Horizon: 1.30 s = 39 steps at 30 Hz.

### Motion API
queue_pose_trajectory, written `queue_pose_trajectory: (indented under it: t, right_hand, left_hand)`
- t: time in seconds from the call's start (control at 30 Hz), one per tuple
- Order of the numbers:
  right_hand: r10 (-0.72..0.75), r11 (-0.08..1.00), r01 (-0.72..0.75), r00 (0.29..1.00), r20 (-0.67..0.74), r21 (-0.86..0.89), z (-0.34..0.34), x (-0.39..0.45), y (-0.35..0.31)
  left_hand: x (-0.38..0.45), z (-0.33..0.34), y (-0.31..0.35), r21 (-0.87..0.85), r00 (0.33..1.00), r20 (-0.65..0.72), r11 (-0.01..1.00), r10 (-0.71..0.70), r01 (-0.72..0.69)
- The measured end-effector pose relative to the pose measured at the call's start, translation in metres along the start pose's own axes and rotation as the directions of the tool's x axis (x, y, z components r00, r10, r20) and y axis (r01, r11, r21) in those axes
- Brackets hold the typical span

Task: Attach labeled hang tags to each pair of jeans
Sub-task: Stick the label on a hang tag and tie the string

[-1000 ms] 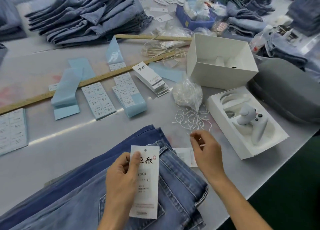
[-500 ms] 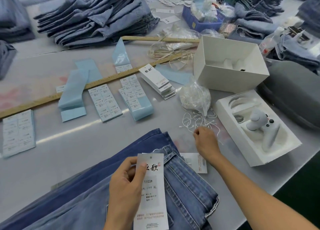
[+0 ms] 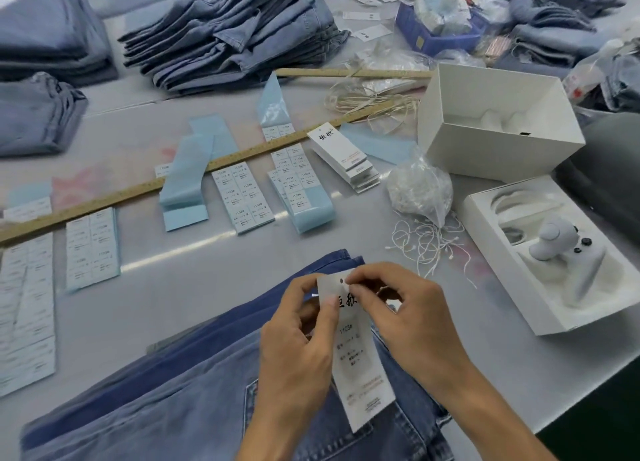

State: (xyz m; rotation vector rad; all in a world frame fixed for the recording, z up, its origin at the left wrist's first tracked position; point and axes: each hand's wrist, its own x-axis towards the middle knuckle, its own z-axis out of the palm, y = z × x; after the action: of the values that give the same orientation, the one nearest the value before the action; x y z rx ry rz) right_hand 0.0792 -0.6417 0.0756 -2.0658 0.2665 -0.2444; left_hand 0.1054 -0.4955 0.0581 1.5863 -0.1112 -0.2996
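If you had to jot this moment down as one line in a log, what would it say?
step: threading tag | left hand: holds hang tag | right hand: pinching at tag's top hole | jeans: underneath | loose strings: on table

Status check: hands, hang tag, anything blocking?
Left hand pinches hang tag at its left edge. Right hand pinches at tag's top by the hole; string not discernible. Tag held over jeans. Nothing blocking.

Blue denim jeans [image 3: 180, 391], coarse woven cloth with stitched seams. The hang tag [image 3: 360, 367] is smooth matt white card. The grey tabletop [image 3: 166, 287] has a slick sheen, catching a streak of light. A wooden ruler [image 3: 104, 202], matt; crinkly clear plastic bag [image 3: 419, 190]; matt white cardboard box [image 3: 498, 128].
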Motion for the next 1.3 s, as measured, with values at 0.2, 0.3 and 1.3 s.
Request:
queue_pose_trajectory:
  t: [0.2,0.3,1.3]
  right_hand:
    - [-0.041,0.999,0.039,0.997,-0.068,-0.033,0.001,-0.005,-0.004]
    - [-0.091,0.991,0.081,0.992,-0.093,-0.102,0.003,-0.010,-0.006]
    - [-0.308,0.950,0.312,0.926,-0.218,-0.018,-0.051,-0.017,-0.061]
  left_hand:
    - [-0.004,-0.006,-0.001,-0.050,0.993,0.118,0.999,0.023,-0.017]
    - [-0.006,-0.005,0.001,-0.021,0.987,0.152,0.999,0.044,-0.041]
    - [0.021,-0.011,0.141,0.577,0.576,0.562,0.217,0.594,-0.788]
